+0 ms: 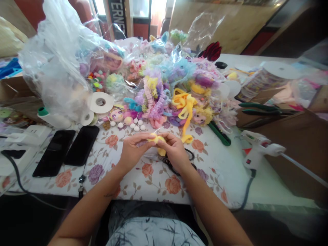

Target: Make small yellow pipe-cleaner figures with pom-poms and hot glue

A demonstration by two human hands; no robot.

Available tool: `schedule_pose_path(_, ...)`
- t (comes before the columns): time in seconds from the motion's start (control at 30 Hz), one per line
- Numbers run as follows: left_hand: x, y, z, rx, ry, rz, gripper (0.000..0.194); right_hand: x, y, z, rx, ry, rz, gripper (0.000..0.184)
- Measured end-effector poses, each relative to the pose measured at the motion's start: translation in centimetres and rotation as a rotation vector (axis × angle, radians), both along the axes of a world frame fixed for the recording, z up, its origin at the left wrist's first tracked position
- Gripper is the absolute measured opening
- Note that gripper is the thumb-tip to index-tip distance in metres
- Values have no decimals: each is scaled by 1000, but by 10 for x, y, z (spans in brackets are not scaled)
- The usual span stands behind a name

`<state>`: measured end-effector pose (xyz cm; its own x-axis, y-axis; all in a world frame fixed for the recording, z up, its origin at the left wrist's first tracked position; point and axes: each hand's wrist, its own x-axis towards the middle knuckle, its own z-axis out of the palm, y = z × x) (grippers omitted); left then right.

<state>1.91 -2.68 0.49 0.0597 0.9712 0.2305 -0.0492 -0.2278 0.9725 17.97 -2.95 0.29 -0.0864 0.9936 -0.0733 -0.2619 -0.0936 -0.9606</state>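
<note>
Between the fingertips of both hands is a small yellow ribbon (156,138), pinched just above the flowered tablecloth (151,184). My left hand (134,148) grips it from the left, thumb and fingers pressed together. On the other side my right hand (175,150) pinches it too, and a short yellow end hangs below. Black-handled scissors (167,165) lie under my right hand, partly hidden by it. Beyond the fingers, a longer yellow ribbon (188,111) trails down from the pile, and a string of white beads (133,126) lies left of it.
Two black phones (81,145) and a white power strip (15,160) lie at left. A glue gun (258,148) stands at right before a cardboard box (294,150). A green box cutter (219,133) lies nearer. Pastel trims (156,89) and a plastic bag (58,61) fill the back.
</note>
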Motion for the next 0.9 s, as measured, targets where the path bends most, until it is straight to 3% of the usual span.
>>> schedule_pose_path(0.17,0,2,-2,-5,27,70,18,1,-5,7,414,-518,-347,6)
schedule_pose_path(0.27,1,3,-3,8,28,27,18,-3,-8,8,575,-633,-342,3)
schedule_pose_path(0.4,5,3,-4,-1,-17,-37,17,-7,-8,5,555,-636,-266,5)
schedule_pose_path(0.67,4,2,1,-91,-95,-70,12,-6,-8,5,501,-546,-244,9)
schedule_pose_path(0.9,3,6,-5,-125,-161,-101,15,-6,-8,3,508,-537,-216,8)
